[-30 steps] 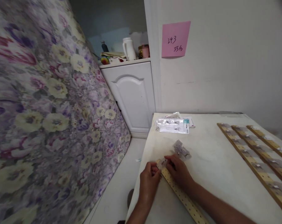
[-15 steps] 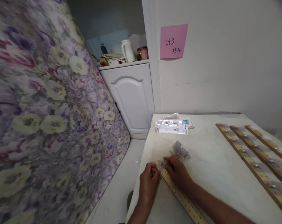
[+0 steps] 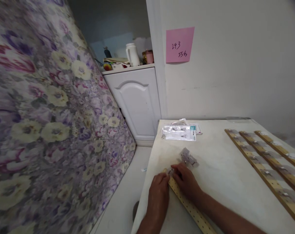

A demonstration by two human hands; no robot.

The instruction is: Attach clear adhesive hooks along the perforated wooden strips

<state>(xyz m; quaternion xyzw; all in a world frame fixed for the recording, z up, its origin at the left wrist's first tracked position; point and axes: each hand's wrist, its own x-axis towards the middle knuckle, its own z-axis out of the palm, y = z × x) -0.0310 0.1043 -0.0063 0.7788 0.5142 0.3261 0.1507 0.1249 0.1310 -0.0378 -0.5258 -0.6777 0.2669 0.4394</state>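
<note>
A pale wooden strip with rows of holes [image 3: 191, 209] lies slantwise on the white table, its far end between my hands. My left hand [image 3: 159, 191] is closed at that end, with its fingertips on the strip's left edge. My right hand [image 3: 185, 182] is closed in a pinch over the strip, on a small see-through piece with a metal bit [image 3: 170, 171]. Fingers partly hide this piece, so its exact kind is unclear. Just beyond my right hand sits a small heap of similar see-through pieces [image 3: 187, 156].
Flat clear packages [image 3: 178, 133] lie at the table's back left. On the right, three wooden strips [image 3: 266, 173] carry rows of small see-through pieces. A floral curtain [image 3: 64, 130] hangs left; a white cabinet [image 3: 137, 104] and a wall with a pink note [image 3: 179, 45] stand behind.
My left hand has rolled over, its back now facing up, and shifted slightly right over the strip's end. My right hand stays nearly in place, still pinching.
</note>
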